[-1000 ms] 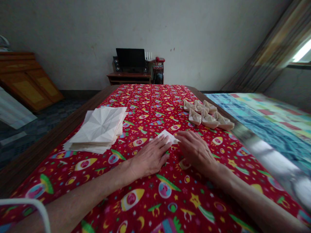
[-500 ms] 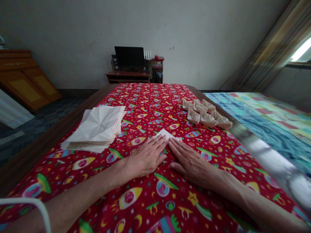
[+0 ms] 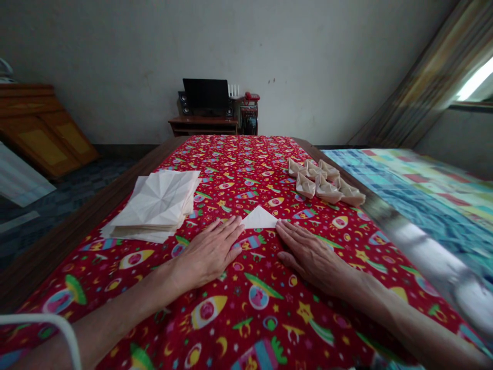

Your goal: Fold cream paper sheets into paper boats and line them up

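A small folded sheet of white paper (image 3: 260, 218) lies flat in front of me, its visible part a triangle pointing away. My left hand (image 3: 213, 249) rests palm down with outstretched fingers, the fingertips on the paper's left end. On the right end lie the fingertips of my right hand (image 3: 308, 254), also flat, thumb apart. Both ends of the paper are hidden under the fingers. To the left is a stack of creased white paper sheets (image 3: 157, 200). Several folded paper boats (image 3: 327, 189) stand in two rows at the right.
A red patterned cloth (image 3: 246, 308) covers the table, whose dark wooden edge (image 3: 131, 174) shows on the left. A white curved tube (image 3: 57, 321) crosses the lower left corner. Beyond the table stand a monitor (image 3: 206, 94) and a cabinet (image 3: 42, 131); a bed (image 3: 435, 190) is at right.
My hands have slid apart along the paper, the left one further left and the right one slightly right. More of the white triangle shows between them.
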Tool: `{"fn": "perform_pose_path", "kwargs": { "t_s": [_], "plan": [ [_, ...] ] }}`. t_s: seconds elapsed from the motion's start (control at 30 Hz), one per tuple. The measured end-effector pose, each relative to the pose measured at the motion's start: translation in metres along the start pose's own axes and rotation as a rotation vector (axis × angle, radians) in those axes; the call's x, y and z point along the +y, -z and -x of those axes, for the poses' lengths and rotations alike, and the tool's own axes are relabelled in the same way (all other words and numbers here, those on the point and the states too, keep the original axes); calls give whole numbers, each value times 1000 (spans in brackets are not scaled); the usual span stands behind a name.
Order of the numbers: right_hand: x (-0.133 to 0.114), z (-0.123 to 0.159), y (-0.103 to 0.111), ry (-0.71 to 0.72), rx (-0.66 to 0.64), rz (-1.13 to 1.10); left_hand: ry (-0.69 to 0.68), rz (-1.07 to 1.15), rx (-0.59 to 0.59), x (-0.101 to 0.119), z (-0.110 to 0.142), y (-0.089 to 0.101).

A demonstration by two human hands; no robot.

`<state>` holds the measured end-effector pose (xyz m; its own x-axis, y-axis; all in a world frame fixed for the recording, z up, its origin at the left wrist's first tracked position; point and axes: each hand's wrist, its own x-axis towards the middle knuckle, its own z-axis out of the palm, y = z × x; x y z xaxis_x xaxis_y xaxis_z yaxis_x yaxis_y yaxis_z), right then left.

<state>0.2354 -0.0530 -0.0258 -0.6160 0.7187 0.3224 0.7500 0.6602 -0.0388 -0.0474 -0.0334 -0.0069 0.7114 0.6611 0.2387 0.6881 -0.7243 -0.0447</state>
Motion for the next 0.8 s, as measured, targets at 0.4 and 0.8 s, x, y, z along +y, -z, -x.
{"fn": "perform_pose_path", "kwargs": {
  "t_s": [0.4,0.8],
  "plan": [
    [-10,-78,18,-1,-72,237,199,6,157,2,-5,-8],
    [6,-75,8,1,-17,94,205,44,168,-1,-6,-12]
  ]
}}
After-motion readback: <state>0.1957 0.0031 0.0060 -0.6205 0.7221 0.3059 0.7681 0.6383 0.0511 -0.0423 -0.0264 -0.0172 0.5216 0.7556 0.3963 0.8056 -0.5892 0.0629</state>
